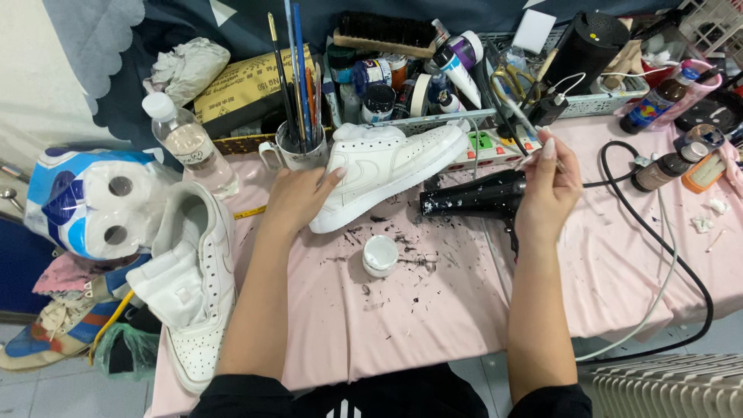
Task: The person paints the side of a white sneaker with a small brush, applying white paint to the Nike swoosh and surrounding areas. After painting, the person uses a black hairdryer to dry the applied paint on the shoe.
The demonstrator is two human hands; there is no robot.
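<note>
In the middle of the frame the left hand (298,197) rests on the heel end of a white sneaker (391,166), fingers curled around its back and steadying it with the toe tilted up toward the upper centre. The right hand (546,190), right of centre, has its fingers pinched on the thin handle of a small paintbrush (520,118), which slants up and to the left. The brush tip appears to be apart from the shoe, so the work looks to be at a pause between strokes on the smooth, leather-like upper; the judgement is that any further stroke calls for a steady hold at the heel and a light touch with the brush tip.

Just below the sneaker sits a small round white paint pot (381,255), open, on the pink cloth of the tabletop (433,310), which is speckled with dark flecks. A glossy black hair dryer (480,197) lies between the hands. At the left edge lies a second white sneaker (197,279) with a perforated toe, stuffed with white paper. A mug of long brushes (298,147) stands behind the left hand, beside a clear plastic bottle (190,143). Wrapped toilet rolls (97,201) sit at far left.
</note>
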